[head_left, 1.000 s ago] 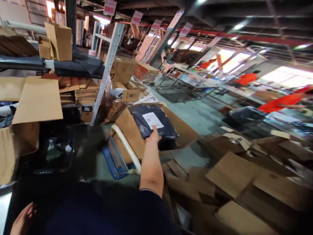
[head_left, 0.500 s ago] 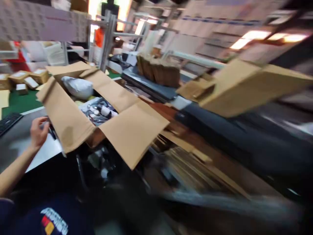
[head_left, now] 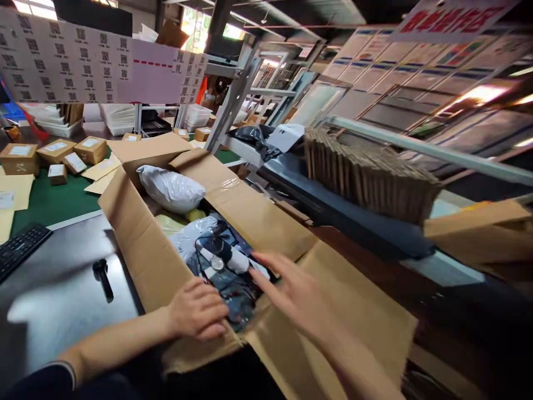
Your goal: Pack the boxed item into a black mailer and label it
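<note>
A large open cardboard box (head_left: pixel 145 250) stands before me, its flaps folded outward. Inside are a stuffed white plastic bag (head_left: pixel 170 189), a crinkled pale bag (head_left: pixel 195 230), a watch (head_left: pixel 216 263), a white-and-dark bottle-like item (head_left: pixel 237 260) and dark plastic packaging (head_left: pixel 237 294). My left hand (head_left: pixel 197 310) has its fingers curled over the near left edge of the box. Over the right part of the opening, my right hand (head_left: pixel 291 291) is open, fingers stretched toward the bottle-like item; whether it touches anything is unclear.
A black handheld device (head_left: pixel 104 279), resembling a scanner, lies on the dark desk (head_left: pixel 70 261) beside a keyboard (head_left: pixel 20 250). Small cartons (head_left: pixel 56 150) and envelopes sit on a green surface. Right of the box runs a dark conveyor-like surface (head_left: pixel 308 183) bearing a row of folded cardboard (head_left: pixel 370 175).
My left hand has left the black device on the desk and come to the box edge. My right hand has entered view over the box. The view has turned and moved closer.
</note>
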{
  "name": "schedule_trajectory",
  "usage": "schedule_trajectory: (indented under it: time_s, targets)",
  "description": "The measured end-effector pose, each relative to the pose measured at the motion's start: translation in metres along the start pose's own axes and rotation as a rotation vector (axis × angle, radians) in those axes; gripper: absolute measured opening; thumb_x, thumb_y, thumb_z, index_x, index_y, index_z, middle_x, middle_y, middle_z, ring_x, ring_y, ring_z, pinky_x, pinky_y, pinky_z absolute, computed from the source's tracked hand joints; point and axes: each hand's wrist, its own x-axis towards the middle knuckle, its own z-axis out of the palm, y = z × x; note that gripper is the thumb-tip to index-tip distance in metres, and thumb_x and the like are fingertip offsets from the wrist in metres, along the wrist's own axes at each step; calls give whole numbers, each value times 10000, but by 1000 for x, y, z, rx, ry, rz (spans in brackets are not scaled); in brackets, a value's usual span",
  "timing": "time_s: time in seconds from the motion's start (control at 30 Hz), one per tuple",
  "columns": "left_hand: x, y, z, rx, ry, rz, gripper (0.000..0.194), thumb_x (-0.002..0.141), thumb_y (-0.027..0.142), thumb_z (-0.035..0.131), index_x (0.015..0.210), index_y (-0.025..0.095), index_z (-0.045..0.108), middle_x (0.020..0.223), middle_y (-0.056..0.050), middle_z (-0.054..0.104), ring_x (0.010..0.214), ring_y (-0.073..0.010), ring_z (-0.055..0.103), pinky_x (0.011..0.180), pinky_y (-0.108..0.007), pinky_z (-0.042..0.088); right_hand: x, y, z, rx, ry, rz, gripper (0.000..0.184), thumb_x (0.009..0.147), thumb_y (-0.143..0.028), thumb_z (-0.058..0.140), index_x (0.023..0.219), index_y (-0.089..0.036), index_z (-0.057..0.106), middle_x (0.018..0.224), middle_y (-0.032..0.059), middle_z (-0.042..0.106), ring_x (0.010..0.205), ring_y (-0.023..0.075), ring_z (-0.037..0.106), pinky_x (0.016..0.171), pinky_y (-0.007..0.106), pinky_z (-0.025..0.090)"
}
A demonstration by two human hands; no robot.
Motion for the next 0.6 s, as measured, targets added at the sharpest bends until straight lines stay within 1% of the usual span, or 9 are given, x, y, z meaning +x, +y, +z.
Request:
schedule_trajectory:
  time_s: [0.07, 0.1, 0.13, 0.2, 0.27, 0.33, 0.4, 0.5, 0.6]
  targets:
    - [-3, -16, -13, 102, -55, 199, 469, 979, 493, 574, 1380, 256, 625, 1303, -73, 739, 1320, -239, 599, 1286, -414, 265, 74, -37, 55, -237, -206, -229, 317, 848, -410, 660, 1113, -260, 747, 1165, 139, 736, 1137, 328, 674, 1102, 596, 501]
    - [-2, -29, -27, 146, -52, 257, 498, 984, 529, 555, 1389, 244, 614, 1341, -73, 720, 1352, -232, 575, 1295, -415, 248, 106, -49, 85, -404, -264, -297, 342, 912, -334, 571, 1185, -188, 716, 1226, 171, 716, 1184, 334, 655, 1087, 575, 506]
    - [0, -44, -45, 194, -29, 255, 513, 991, 546, 535, 1389, 231, 611, 1366, -79, 704, 1371, -232, 558, 1304, -426, 223, 133, -58, 114, -558, -331, -329, 344, 946, -273, 517, 1211, -144, 695, 1249, 187, 707, 1201, 335, 650, 1073, 544, 514]
    - [6, -79, -86, 286, 46, 75, 482, 1001, 517, 513, 1350, 208, 634, 1354, -101, 702, 1367, -252, 548, 1318, -465, 162, 169, -62, 166, -789, -494, -341, 337, 988, -192, 436, 1202, -132, 689, 1226, 179, 717, 1170, 319, 675, 1006, 465, 547]
    - [13, -113, -123, 340, 64, -132, 354, 1003, 429, 516, 1229, 218, 688, 1247, -90, 737, 1307, -264, 569, 1315, -501, 136, 187, -55, 209, -910, -651, -310, 328, 988, -144, 426, 1166, -152, 702, 1185, 158, 736, 1129, 299, 703, 938, 400, 563]
    - [17, -134, -141, 308, 74, -148, 257, 995, 362, 509, 1076, 229, 713, 1050, -53, 755, 1171, -236, 610, 1297, -479, 191, 195, -42, 240, -956, -757, -269, 317, 961, -114, 472, 1186, -151, 693, 1211, 157, 730, 1133, 293, 708, 906, 365, 566]
    - [17, -138, -140, 246, 194, -148, 234, 985, 307, 481, 948, 230, 698, 892, -27, 725, 1050, -211, 615, 1257, -436, 263, 200, -26, 262, -943, -790, -253, 349, 934, -85, 509, 1248, -128, 656, 1266, 166, 705, 1159, 288, 698, 909, 348, 567]
    - [11, -127, -121, 198, 437, -232, 262, 957, 242, 425, 847, 240, 663, 798, -18, 690, 991, -218, 603, 1199, -430, 302, 205, -1, 281, -877, -767, -280, 389, 935, -94, 535, 1320, -97, 590, 1301, 178, 677, 1187, 282, 678, 939, 343, 565]
    - [3, -118, -112, 186, 478, -200, 289, 939, 252, 393, 835, 255, 662, 746, -9, 674, 910, -225, 604, 1171, -432, 304, 212, 24, 288, -809, -806, -238, 536, 921, -256, 670, 1405, -82, 520, 1370, 216, 638, 1221, 332, 657, 966, 396, 569]
